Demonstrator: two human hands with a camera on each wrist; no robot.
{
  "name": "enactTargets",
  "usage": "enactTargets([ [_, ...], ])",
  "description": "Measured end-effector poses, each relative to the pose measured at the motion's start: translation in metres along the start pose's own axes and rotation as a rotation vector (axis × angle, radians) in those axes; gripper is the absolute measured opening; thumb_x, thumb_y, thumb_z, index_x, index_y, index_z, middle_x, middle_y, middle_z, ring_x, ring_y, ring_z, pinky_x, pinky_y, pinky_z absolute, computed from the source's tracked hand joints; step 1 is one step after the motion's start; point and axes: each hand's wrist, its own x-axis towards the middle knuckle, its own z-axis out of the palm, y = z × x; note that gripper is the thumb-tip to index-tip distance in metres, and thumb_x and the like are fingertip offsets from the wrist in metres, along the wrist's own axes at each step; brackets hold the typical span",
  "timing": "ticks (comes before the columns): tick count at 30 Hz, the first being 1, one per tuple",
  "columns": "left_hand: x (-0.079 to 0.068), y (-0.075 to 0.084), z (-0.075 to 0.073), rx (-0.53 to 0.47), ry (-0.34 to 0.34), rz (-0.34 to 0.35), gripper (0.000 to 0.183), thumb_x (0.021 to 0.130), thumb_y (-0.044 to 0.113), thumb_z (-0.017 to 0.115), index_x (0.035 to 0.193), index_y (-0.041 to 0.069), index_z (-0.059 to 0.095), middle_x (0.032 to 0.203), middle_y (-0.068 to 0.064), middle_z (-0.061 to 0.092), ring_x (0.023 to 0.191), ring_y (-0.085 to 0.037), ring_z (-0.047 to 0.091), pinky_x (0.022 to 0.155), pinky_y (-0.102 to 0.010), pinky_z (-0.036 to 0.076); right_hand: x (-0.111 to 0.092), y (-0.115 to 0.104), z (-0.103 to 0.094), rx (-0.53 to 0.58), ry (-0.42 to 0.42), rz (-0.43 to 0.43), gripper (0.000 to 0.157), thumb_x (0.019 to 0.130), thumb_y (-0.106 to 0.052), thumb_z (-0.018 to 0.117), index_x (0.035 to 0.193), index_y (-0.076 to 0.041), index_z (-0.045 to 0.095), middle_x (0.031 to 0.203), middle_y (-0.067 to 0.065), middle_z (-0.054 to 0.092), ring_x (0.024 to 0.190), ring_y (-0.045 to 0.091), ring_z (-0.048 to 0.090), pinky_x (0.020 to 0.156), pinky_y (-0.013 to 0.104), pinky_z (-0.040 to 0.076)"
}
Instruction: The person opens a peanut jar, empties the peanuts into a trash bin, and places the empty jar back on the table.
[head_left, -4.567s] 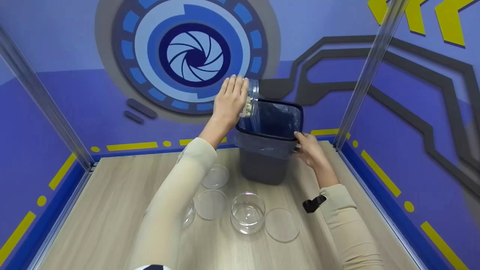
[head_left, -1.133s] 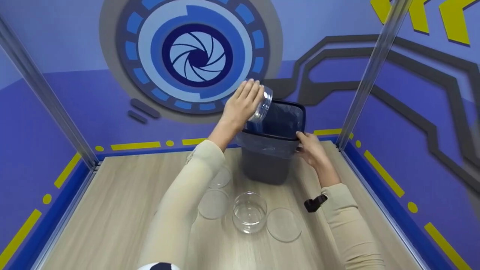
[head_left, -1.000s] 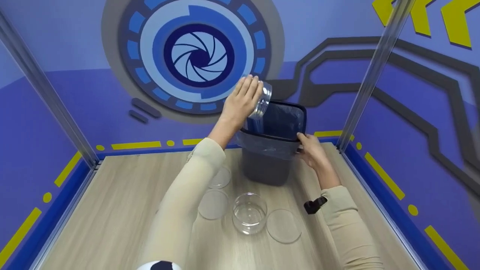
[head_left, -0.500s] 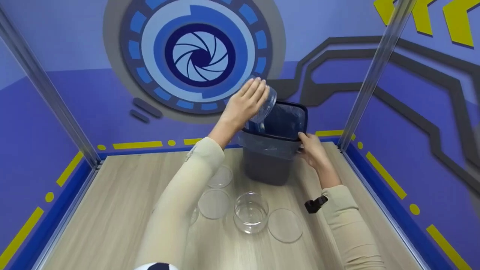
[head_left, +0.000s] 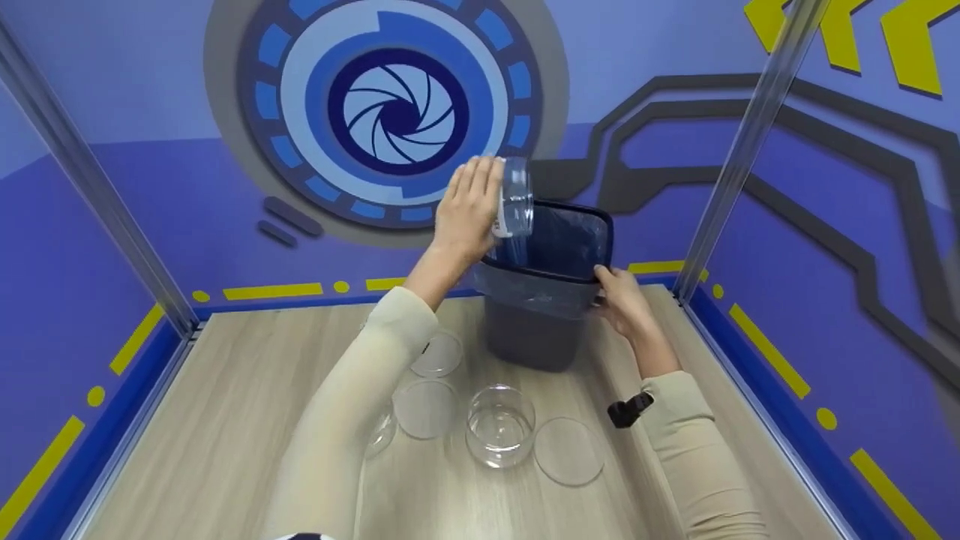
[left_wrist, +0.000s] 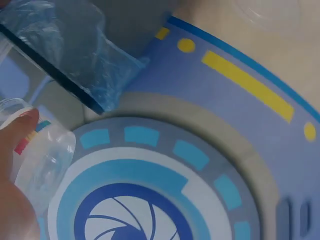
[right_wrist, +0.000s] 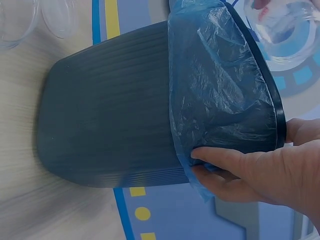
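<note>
My left hand (head_left: 466, 214) grips a clear jar (head_left: 517, 199) by its lower part, lying on its side with its mouth toward the trash bin (head_left: 532, 334). No contents show inside the jar. A label with coloured patches (left_wrist: 31, 136) shows on it in the left wrist view, beside the thumb. My right hand (head_left: 624, 300) holds the dark bin at its right rim, thumb over the edge and fingers outside. In the right wrist view those fingers (right_wrist: 225, 162) press on the bluish bin liner (right_wrist: 220, 80), which is folded down over the rim. The bin's bottom is hidden from above.
An open clear jar (head_left: 500, 429) stands on the wooden table (head_left: 247, 390) in front of the bin. Three clear round lids lie around it: one lid (head_left: 568, 451) right, another lid (head_left: 426, 409) left, a third lid (head_left: 436, 354) farther back. My left sleeve partly hides another clear vessel (head_left: 381, 435).
Pale green pieces seen in the held jar 4.6 s ago no longer show. The left hand moved right and tipped the jar over the bin, then came back left, levelling it. The right hand stays.
</note>
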Motion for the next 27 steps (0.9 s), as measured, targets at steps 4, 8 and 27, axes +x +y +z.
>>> enactTargets([
  [4, -0.007, -0.008, -0.009, -0.296, -0.033, -0.241, 0.119, 0.062, 0.038, 0.096, 0.154, 0.002, 0.031, 0.156, -0.017, 0.040, 0.144, -0.034, 0.036, 0.125, -0.039, 0.021, 0.000, -0.001, 0.001, -0.008, 0.003, 0.010, 0.066, 0.111, -0.028, 0.030, 0.161, -0.001, -0.005, 0.168, 0.020, 0.003, 0.153, 0.041, 0.013, 0.120, 0.054, 0.029],
  [8, -0.022, -0.024, -0.015, -0.520, 0.022, -0.403, 0.123, 0.056, 0.045, 0.098, 0.152, 0.004, 0.033, 0.151, -0.013, 0.044, 0.140, -0.030, 0.040, 0.121, -0.038, 0.028, 0.001, -0.001, 0.001, -0.024, 0.015, 0.017, 0.066, 0.111, -0.028, 0.029, 0.161, -0.001, -0.004, 0.167, 0.020, 0.006, 0.153, 0.040, 0.014, 0.119, 0.052, 0.032],
  [27, -0.140, -0.084, -0.011, -0.723, -0.012, -0.713, 0.122, 0.056, 0.041, 0.100, 0.151, 0.000, 0.035, 0.145, -0.021, 0.044, 0.134, -0.038, 0.038, 0.109, -0.054, 0.038, 0.000, 0.000, 0.000, -0.072, 0.035, 0.013, 0.067, 0.111, -0.029, 0.029, 0.161, 0.001, -0.004, 0.167, 0.022, 0.002, 0.154, 0.039, 0.009, 0.121, 0.052, 0.027],
])
